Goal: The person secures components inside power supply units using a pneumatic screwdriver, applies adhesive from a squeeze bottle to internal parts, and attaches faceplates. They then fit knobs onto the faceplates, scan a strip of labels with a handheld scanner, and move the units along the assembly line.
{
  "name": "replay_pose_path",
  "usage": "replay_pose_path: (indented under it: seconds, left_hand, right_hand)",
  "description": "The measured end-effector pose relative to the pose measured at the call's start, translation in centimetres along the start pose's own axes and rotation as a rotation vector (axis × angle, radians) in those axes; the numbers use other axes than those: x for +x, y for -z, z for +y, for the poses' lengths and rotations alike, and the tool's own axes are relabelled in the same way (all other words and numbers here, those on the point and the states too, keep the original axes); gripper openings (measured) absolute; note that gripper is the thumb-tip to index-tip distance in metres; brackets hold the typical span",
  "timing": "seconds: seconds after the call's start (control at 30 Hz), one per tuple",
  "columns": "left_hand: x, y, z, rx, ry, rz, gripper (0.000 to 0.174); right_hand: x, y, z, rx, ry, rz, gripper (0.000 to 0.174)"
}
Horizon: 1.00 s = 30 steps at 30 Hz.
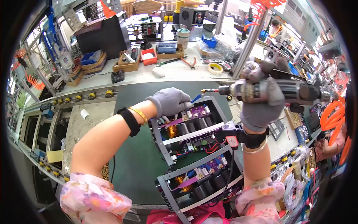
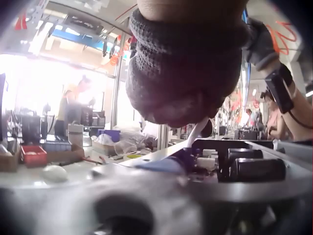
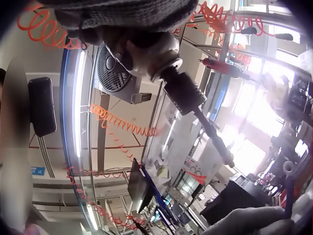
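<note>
Electronics workshop, this. Grey metal-framed circuit units [image 1: 194,133] line the right edge of a green worktop [image 1: 134,160] (coiled orange hoses [image 1: 261,3] overhead).

No readable text, with blurred characters on a blue sign [image 3: 37,171].

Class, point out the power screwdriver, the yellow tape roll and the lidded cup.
Power screwdriver [image 1: 297,90], head view: its dark rear housing.
Yellow tape roll [image 1: 215,72], head view: its near rim.
Lidded cup [image 1: 183,40], head view: its side wall.
</note>
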State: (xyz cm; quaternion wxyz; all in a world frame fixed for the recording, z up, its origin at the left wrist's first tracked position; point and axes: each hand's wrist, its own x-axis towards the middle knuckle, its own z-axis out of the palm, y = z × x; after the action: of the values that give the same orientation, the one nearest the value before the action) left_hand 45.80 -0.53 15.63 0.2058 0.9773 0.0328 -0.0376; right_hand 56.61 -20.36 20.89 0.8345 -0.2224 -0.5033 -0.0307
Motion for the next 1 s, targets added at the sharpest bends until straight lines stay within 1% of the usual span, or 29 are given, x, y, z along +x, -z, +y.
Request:
replay_pose_path:
  seconds: [0.03, 0.07, 0.1, 0.13, 0.17, 0.23, 0.27, 0.37, 0.5, 0.53, 0.6, 0.63, 0.67, 0.7, 0.8, 0.83, 0.9, 1.0]
  left_hand:
    - [1.0, -0.1, 0.5, -0.044, 0.101, -0.055, 0.030]
    - [2.0, -0.3, 0.2, -0.020, 0.051, -0.074, 0.031]
    - [2.5, -0.3, 0.2, -0.032, 0.046, -0.093, 0.032]
    - [2.9, -0.3, 0.2, -0.043, 0.043, -0.113, 0.033]
    - [3.0, -0.2, 0.0, -0.050, 0.047, -0.134, 0.034]
    - [3.0, -0.1, -0.3, -0.095, 0.055, -0.167, 0.034]
    - [2.9, 0.0, -0.4, -0.119, 0.064, -0.193, 0.034]
    - [2.8, 0.3, -0.4, -0.180, 0.075, -0.230, 0.035]
    - [3.1, -0.3, -0.9, -0.223, 0.027, -0.215, 0.034]
    - [3.0, -0.3, -0.9, -0.237, 0.033, -0.220, 0.034]
    - [2.8, -0.2, -0.6, -0.265, 0.046, -0.228, 0.034]
    - [2.9, -0.2, -0.6, -0.260, 0.039, -0.240, 0.033]
    - [3.0, -0.3, -0.8, -0.256, 0.031, -0.255, 0.033]
    - [3.0, -0.4, -0.7, -0.250, 0.023, -0.272, 0.032]
    - [3.1, -0.1, 0.0, -0.202, 0.109, -0.337, 0.029]
    - [3.1, -0.1, 0.1, -0.174, 0.114, -0.350, 0.028]
    - [3.1, -0.1, 0.1, -0.121, 0.129, -0.371, 0.026]
    - [2.9, 0.0, 0.8, -0.045, 0.104, -0.347, 0.025]
  right_hand:
    - [0.0, 0.4, 0.6, -0.072, 0.043, -0.020, 0.045]
    - [-0.5, 0.4, 0.8, -0.132, -0.009, 0.041, 0.046]
    - [-1.0, 0.0, 1.0, -0.191, -0.062, 0.104, 0.047]
    - [-1.2, -0.3, 1.2, -0.215, -0.089, 0.118, 0.049]
    - [-1.2, -0.1, 1.6, -0.269, -0.081, 0.066, 0.051]
    - [-1.7, 0.0, 2.1, -0.307, -0.182, 0.080, 0.052]
    - [-1.7, -0.1, 2.2, -0.296, -0.212, 0.077, 0.054]
    - [-2.0, 0.8, 3.3, -0.131, -0.203, 0.049, 0.055]
    - [-2.3, 1.1, 3.4, -0.138, -0.244, 0.062, 0.056]
    - [-2.3, 1.5, 3.9, -0.125, -0.207, 0.030, 0.056]
    - [-2.6, 1.2, 3.8, -0.272, -0.240, 0.056, 0.054]
    - [-2.7, 1.1, 3.8, -0.347, -0.257, 0.072, 0.053]
    - [-2.9, 1.3, 4.2, -0.357, -0.252, 0.075, 0.050]
    - [-2.8, 1.3, 4.3, -0.425, -0.295, 0.065, 0.049]
    - [-2.5, 1.6, 4.6, -0.343, -0.393, 0.052, 0.047]
    - [-2.6, 1.8, 5.1, -0.331, -0.401, 0.062, 0.048]
    - [-2.4, 2.2, 5.3, -0.373, -0.476, 0.063, 0.048]
    - [-2.5, 2.5, 5.5, -0.324, -0.541, 0.074, 0.045]
